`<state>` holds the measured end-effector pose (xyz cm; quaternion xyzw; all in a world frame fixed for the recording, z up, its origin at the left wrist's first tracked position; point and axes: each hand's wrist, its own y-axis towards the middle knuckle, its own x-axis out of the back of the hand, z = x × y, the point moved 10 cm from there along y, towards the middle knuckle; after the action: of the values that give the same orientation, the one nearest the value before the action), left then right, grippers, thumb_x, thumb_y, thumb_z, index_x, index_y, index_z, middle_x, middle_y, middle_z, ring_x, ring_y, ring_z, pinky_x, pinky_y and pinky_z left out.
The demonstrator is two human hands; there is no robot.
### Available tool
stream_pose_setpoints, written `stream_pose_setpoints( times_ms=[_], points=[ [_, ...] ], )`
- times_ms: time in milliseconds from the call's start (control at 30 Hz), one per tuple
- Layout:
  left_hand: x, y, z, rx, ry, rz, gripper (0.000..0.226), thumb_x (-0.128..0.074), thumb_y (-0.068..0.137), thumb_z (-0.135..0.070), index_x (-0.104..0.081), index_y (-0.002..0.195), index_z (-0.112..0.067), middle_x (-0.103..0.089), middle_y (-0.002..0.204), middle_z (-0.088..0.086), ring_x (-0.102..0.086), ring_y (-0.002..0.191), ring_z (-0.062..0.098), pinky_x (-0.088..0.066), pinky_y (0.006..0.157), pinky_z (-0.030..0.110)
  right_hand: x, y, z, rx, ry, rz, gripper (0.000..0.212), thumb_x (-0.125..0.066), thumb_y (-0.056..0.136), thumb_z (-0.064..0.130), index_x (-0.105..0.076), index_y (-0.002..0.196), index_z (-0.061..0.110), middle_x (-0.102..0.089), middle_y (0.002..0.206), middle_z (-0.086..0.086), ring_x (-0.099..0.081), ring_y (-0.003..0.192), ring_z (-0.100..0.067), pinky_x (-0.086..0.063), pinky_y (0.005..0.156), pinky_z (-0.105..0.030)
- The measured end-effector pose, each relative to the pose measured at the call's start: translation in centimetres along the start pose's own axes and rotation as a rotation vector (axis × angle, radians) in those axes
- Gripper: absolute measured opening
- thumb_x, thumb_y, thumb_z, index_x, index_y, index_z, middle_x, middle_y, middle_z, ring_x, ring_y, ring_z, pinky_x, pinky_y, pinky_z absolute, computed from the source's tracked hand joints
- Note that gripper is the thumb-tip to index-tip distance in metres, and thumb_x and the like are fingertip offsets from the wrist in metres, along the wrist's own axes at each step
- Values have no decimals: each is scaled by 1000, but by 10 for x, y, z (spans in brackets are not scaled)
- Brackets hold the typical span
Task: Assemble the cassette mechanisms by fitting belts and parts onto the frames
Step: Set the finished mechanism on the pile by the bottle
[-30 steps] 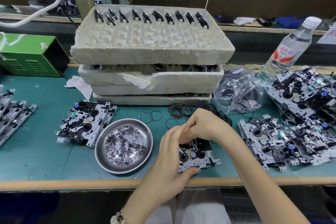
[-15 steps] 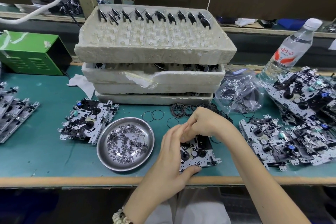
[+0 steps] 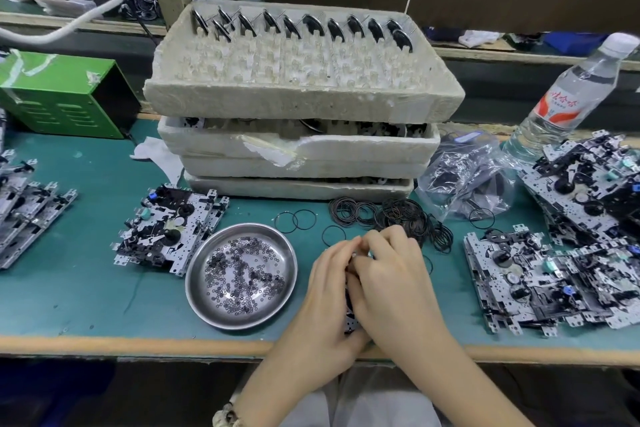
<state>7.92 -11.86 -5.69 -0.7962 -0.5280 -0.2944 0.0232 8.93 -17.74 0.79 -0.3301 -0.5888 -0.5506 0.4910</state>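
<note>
Near the table's front edge, both of my hands close around one cassette mechanism (image 3: pixel 349 317); only a dark and silver sliver of it shows between them. My left hand (image 3: pixel 320 298) grips its left side with curled fingers. My right hand (image 3: pixel 393 282) lies over the top and right side, fingers curled, and its fingertips meet the left hand's at the far end. A pile of thin black rubber belts (image 3: pixel 398 215) lies just beyond my hands. What my fingertips work on is hidden.
A steel dish (image 3: pixel 191 282) of several small washers sits left of my hands, with a mechanism (image 3: pixel 169 225) beyond it. Stacked mechanisms (image 3: pixel 540 284) fill the right side. Stacked foam trays (image 3: pixel 301 94), a plastic bag (image 3: pixel 464 180), a water bottle (image 3: pixel 568 94) and a green box (image 3: pixel 65 94) stand behind.
My right hand has come down toward me over the mechanism and now covers it; before, its right half lay in plain sight on the table. My left hand keeps its grip.
</note>
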Motion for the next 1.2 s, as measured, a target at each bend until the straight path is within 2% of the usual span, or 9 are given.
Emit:
stream_pose_setpoints(
  times_ms=[100, 367, 533, 700, 800, 967, 1033, 1100, 1200],
  points=[
    [0, -1, 2, 1, 6, -7, 97, -64, 81, -30, 1, 148, -56, -14, 156, -26, -19, 150, 9, -19, 117, 15, 3, 1, -1, 45, -16, -26, 9, -78, 65, 13, -71, 66, 8, -62, 78, -2, -56, 78, -29, -41, 64, -37],
    [-3, -2, 5, 14, 119, -27, 95, -67, 79, -47, -3, 149, -50, -10, 155, -30, -8, 153, 14, -12, 124, 29, 5, 1, -7, 65, 112, -94, 14, -84, 64, 11, -71, 62, 8, -62, 76, -1, -54, 75, -28, -47, 63, -38],
    [6, -3, 6, -15, 95, -110, 110, -86, 74, -30, -9, 152, -48, -19, 155, -24, -18, 151, 14, -15, 119, 18, 6, -1, -29, -34, 281, -126, 11, -83, 69, 11, -74, 65, 12, -62, 79, 4, -51, 79, -25, -47, 67, -39],
    [12, -5, 2, -57, 79, -162, 106, -87, 74, -27, -18, 153, -41, -26, 156, -16, -22, 151, 20, -18, 120, 22, 4, -4, -36, -81, 351, -113, 10, -84, 72, 11, -75, 67, 13, -60, 77, 5, -49, 82, -21, -46, 70, -34],
    [13, -5, -2, -66, 73, -151, 104, -85, 75, -29, -18, 153, -40, -25, 156, -18, -22, 151, 18, -17, 120, 20, 5, -2, -40, -73, 358, -113, 9, -84, 72, 13, -76, 68, 16, -60, 77, 7, -48, 82, -21, -44, 74, -31],
    [7, -4, -1, -6, 68, -63, 108, -85, 74, -33, -12, 152, -46, -16, 153, -27, -19, 151, 14, -16, 119, 17, 0, -7, -32, -5, 279, -80, 8, -84, 73, 18, -76, 71, 15, -64, 82, 6, -53, 82, -25, -50, 70, -45],
    [6, -5, -4, -5, 79, -51, 101, -81, 77, -38, -14, 153, -42, -15, 154, -27, -17, 151, 15, -17, 120, 19, -1, -7, -32, 64, 276, -32, 18, -75, 82, 34, -77, 80, 17, -66, 89, 7, -54, 89, -25, -50, 75, -44],
    [9, -6, -8, -9, 82, -60, 91, -71, 81, -33, -16, 153, -38, -16, 156, -24, -14, 153, 16, -18, 122, 26, -9, -9, -37, 102, 322, 116, 43, -58, 86, 57, -74, 101, 20, -65, 105, 12, -51, 108, -18, -47, 92, -39],
    [11, -7, -10, 0, 77, -60, 86, -57, 76, -19, -20, 153, -36, -19, 158, -18, -7, 155, 20, -18, 118, 36, -23, -21, -49, 104, 443, 340, 75, -51, 80, 76, -46, 140, 31, -45, 139, 22, -21, 142, -4, -25, 114, -26]
  ],
)
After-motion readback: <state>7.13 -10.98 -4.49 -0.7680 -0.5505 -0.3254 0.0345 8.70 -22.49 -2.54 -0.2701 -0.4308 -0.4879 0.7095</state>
